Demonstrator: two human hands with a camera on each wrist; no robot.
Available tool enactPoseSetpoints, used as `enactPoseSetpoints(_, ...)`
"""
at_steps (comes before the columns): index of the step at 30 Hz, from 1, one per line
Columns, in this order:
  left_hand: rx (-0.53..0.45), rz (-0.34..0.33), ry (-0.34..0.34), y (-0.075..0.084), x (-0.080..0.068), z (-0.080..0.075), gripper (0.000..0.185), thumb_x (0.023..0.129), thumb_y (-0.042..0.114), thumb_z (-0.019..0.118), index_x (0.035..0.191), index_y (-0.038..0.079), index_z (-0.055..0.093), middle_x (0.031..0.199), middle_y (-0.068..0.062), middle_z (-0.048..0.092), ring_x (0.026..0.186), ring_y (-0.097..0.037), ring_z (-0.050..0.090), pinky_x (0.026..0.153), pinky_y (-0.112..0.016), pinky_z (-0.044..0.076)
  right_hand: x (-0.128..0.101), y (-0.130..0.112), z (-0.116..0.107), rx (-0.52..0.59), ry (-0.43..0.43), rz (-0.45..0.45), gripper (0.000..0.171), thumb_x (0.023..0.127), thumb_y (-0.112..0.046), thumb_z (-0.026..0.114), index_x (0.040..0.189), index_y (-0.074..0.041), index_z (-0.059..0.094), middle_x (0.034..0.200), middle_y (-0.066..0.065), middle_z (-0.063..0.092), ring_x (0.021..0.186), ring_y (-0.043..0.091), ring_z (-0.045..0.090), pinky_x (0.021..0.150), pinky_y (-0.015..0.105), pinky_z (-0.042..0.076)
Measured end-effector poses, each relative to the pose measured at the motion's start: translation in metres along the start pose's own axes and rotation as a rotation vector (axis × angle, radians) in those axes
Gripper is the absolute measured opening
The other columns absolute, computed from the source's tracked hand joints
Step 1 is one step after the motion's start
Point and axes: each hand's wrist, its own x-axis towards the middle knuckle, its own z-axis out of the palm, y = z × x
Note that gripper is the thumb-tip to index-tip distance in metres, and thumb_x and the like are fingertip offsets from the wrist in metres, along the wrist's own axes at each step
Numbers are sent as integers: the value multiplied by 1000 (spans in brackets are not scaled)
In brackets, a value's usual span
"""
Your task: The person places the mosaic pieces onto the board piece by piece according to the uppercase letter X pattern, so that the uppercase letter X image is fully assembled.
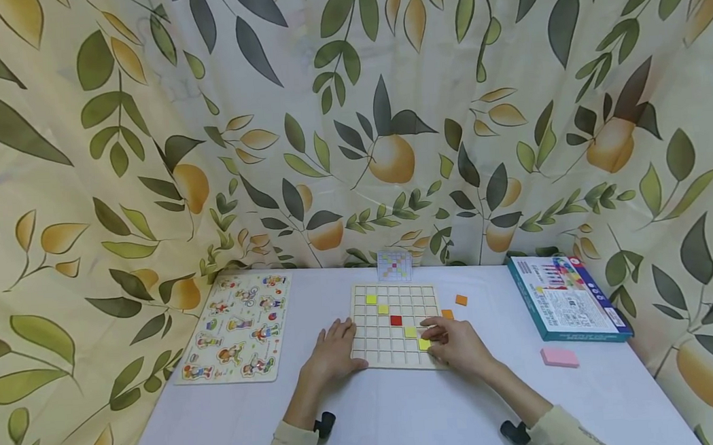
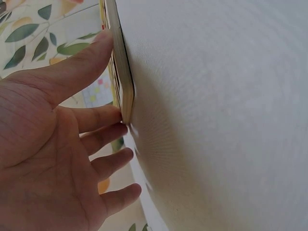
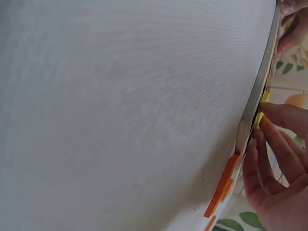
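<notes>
On the grid board (image 1: 396,325), right grip (image 1: 456,342) pinches yellow tile (image 1: 424,344); left (image 1: 334,353) rests released.

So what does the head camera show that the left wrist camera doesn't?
Only the head view shows the whole layout: the right hand at a yellow tile on the grid board, a red tile, orange tiles beside the board, a picture puzzle, a box and a pink pad.

Only the left wrist view shows the board's thin edge side-on, with the left hand's fingers against it.

Both show the left hand, the board and the white table.
</notes>
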Motion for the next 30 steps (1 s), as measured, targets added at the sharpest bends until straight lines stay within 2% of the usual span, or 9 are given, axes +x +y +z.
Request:
enactPoseSetpoints(10,-5,-8,-8,1,1,1,89,88,43,83,157,3,43,166,-15,36,156,-37,26,125,-61,23,-5,8,-16,-37,70,-41,43,83,1,82,125,-5,72,105,3,76,95,20,71,82,33,60)
enactPoseSetpoints(17,-7,-16,-8,1,0,1,90,88,44,82,158,3,43,167,-14,35,157,-36,25,125,-61,22,-10,17,-29,-84,113,-14,38,85,-4,81,123,-6,73,105,3,76,97,21,71,83,38,60)
enactPoseSetpoints(25,0,-14,-13,1,1,1,90,89,44,82,158,3,42,167,-14,35,156,-37,26,125,-60,23,-21,28,-36,-126,30,59,42,81,0,81,122,-8,74,109,3,75,99,22,66,90,43,59)
enactPoseSetpoints(30,-3,-8,-7,0,1,2,90,89,45,82,157,2,43,167,-15,35,156,-37,26,125,-61,23,-25,33,-38,-145,-16,56,44,80,2,80,122,-11,75,107,-2,75,100,21,65,92,46,56)
